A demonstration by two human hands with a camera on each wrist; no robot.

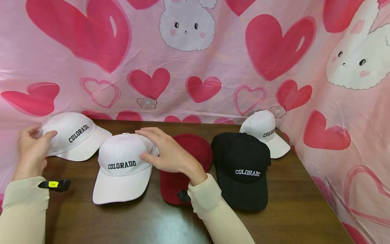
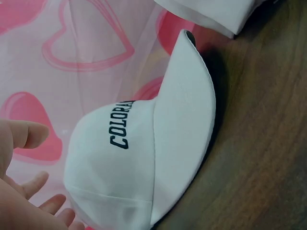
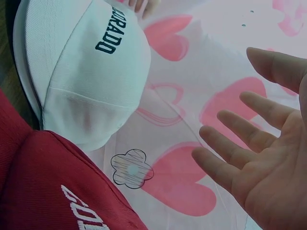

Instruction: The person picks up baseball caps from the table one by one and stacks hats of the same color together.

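At the far left, my left hand [image 1: 33, 149] is beside the crown of a white COLORADO cap [image 1: 65, 130], its fingertips right at the cap's back. In the left wrist view the fingers [image 2: 36, 184] are relaxed and spread near the crown. A second white COLORADO cap [image 1: 122, 184] sits just right of it, brim toward me. My right hand [image 1: 170, 152] hovers with extended fingers between this cap and the dark red cap [image 1: 196, 145], partly covering both. The right wrist view shows its palm [image 3: 268, 187] facing up with spread fingers and nothing in it.
A black COLORADO cap [image 1: 240, 152] stands right of the red one. Behind it, a third white cap [image 1: 259, 123] is partly hidden. All rest on a brown wooden table [image 1: 298, 203], backed and flanked by a pink heart-and-bunny cloth [image 1: 222, 61].
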